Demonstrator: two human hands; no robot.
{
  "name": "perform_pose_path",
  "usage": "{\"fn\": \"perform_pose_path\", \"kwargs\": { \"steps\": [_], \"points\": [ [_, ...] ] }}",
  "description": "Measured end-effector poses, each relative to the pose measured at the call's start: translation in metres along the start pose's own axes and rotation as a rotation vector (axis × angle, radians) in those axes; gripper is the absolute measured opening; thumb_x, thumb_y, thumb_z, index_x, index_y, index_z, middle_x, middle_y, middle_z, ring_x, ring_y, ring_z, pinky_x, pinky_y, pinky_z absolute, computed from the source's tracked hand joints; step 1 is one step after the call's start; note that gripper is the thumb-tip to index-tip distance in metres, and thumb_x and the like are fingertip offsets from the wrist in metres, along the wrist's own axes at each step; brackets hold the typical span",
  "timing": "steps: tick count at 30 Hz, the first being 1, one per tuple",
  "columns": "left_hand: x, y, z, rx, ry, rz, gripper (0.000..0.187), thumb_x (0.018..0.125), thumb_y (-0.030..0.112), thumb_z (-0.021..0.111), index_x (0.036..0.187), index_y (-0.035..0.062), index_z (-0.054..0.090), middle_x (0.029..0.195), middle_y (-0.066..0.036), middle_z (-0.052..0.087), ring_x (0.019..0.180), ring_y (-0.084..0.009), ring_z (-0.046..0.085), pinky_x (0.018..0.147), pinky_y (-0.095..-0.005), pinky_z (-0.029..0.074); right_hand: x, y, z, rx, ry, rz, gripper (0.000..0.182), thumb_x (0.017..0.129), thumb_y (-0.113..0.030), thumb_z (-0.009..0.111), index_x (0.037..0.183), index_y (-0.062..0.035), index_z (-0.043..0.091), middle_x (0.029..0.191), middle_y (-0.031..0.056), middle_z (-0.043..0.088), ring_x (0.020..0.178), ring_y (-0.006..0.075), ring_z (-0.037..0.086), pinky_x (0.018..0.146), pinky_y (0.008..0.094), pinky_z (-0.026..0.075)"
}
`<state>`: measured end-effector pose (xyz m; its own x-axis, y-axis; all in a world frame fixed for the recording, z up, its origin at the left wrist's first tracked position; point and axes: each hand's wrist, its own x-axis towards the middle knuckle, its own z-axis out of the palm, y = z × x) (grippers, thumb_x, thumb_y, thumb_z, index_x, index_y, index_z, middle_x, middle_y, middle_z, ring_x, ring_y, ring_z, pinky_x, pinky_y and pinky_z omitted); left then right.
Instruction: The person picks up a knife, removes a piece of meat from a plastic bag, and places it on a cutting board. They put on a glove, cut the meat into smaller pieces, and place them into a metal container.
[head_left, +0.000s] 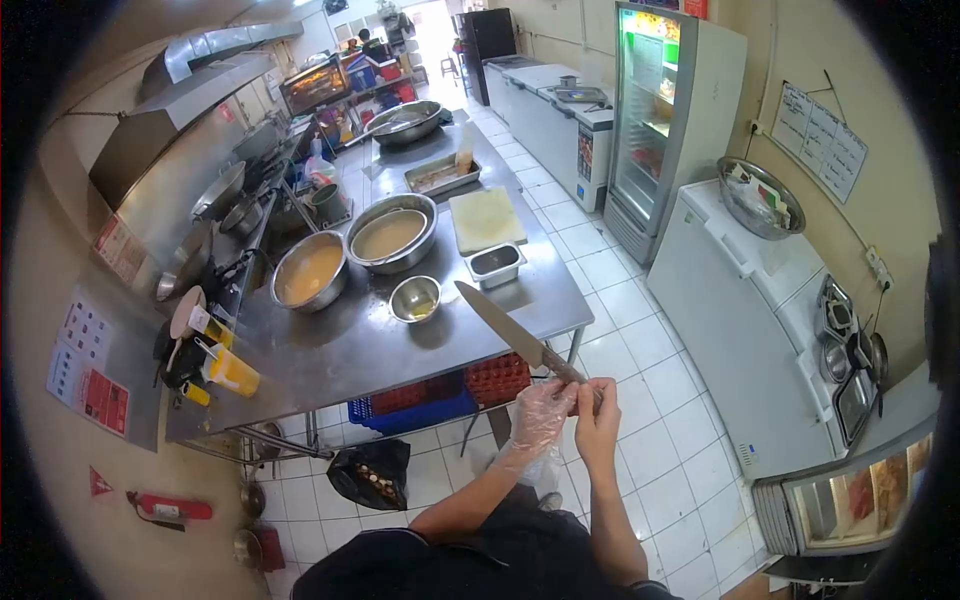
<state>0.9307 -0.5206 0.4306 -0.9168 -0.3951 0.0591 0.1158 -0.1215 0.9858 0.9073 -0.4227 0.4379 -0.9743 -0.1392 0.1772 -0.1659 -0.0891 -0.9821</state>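
A large kitchen knife is held in front of me, its blade pointing up and to the left over the table's near right corner. My left hand, in a clear plastic glove, is closed at the handle. Bare, my right hand has its fingers closed around the handle's rear end. The fingers of both hands hide part of the handle. Beyond the blade, a small metal bowl with a little yellowish liquid and a rectangular steel container stand on the steel table.
Two large bowls of brownish liquid, a cutting board and a metal tray are on the table. Under it are egg-filled crates and a black bag. Chest freezers and a glass-door fridge line the right.
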Motion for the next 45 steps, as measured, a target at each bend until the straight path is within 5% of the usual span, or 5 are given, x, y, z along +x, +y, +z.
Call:
{"fn": "perform_pose_path", "kwargs": {
  "steps": [8, 20, 33, 39, 45],
  "points": [
    [0.070, -0.005, 0.087, 0.511, -0.136, 0.146, 0.020, 0.092, 0.021, 0.071, 0.099, 0.0020, 0.074, 0.081, -0.011, 0.073, 0.071, -0.0204, 0.069, 0.066, -0.0318, 0.052, 0.095, 0.014, -0.102, -0.250, -0.087, 0.020, 0.029, 0.106, -0.024, 0.048, 0.093, 0.0008, 0.053, 0.068, 0.0162, 0.062, 0.059, 0.0235, 0.061, 0.055, 0.0370, 0.045],
    [0.275, -0.072, 0.220, 0.472, -0.208, 0.428, 0.020, 0.091, 0.018, 0.071, 0.103, 0.0021, 0.074, 0.093, -0.018, 0.073, 0.078, -0.0316, 0.069, 0.071, -0.0390, 0.055, 0.310, 0.101, -0.169, -0.102, 0.192, 0.062, 0.047, 0.110, -0.034, 0.036, 0.083, -0.0004, 0.054, 0.065, 0.0049, 0.055, 0.058, 0.0133, 0.050, 0.052, 0.0334, 0.039],
    [0.488, -0.128, 0.325, 0.115, -0.240, -0.221, 0.020, 0.097, 0.012, 0.069, 0.113, 0.0005, 0.070, 0.094, -0.005, 0.071, 0.090, -0.0159, 0.067, 0.073, -0.0302, 0.056, 0.534, 0.143, -0.249, 0.392, 0.091, 0.368, 0.041, 0.108, -0.048, 0.042, 0.090, -0.0107, 0.047, 0.062, -0.0048, 0.039, 0.047, 0.0045, 0.034, 0.042, 0.0228, 0.029],
    [0.552, -0.109, 0.348, -0.237, -0.016, 0.019, 0.100, 0.086, 0.006, 0.078, 0.160, 0.0146, 0.011, 0.145, -0.020, 0.047, 0.113, -0.0274, 0.064, 0.080, -0.0318, 0.059, 0.671, 0.116, -0.286, 0.502, -0.540, 0.122, 0.038, 0.105, -0.045, 0.051, 0.105, -0.0072, 0.044, 0.062, 0.0002, 0.040, 0.049, 0.0102, 0.038, 0.049, 0.0292, 0.040],
    [0.594, -0.100, 0.334, -0.102, 0.246, -0.093, 0.120, 0.083, -0.003, 0.076, 0.160, 0.0193, -0.013, 0.151, -0.033, 0.034, 0.121, -0.0297, 0.061, 0.083, -0.0335, 0.061, 0.770, 0.142, -0.280, 0.456, -0.694, 0.209, 0.029, 0.105, -0.032, 0.055, 0.109, -0.0060, 0.044, 0.064, 0.0015, 0.046, 0.052, 0.0097, 0.044, 0.047, 0.0262, 0.037]
  ]
}}
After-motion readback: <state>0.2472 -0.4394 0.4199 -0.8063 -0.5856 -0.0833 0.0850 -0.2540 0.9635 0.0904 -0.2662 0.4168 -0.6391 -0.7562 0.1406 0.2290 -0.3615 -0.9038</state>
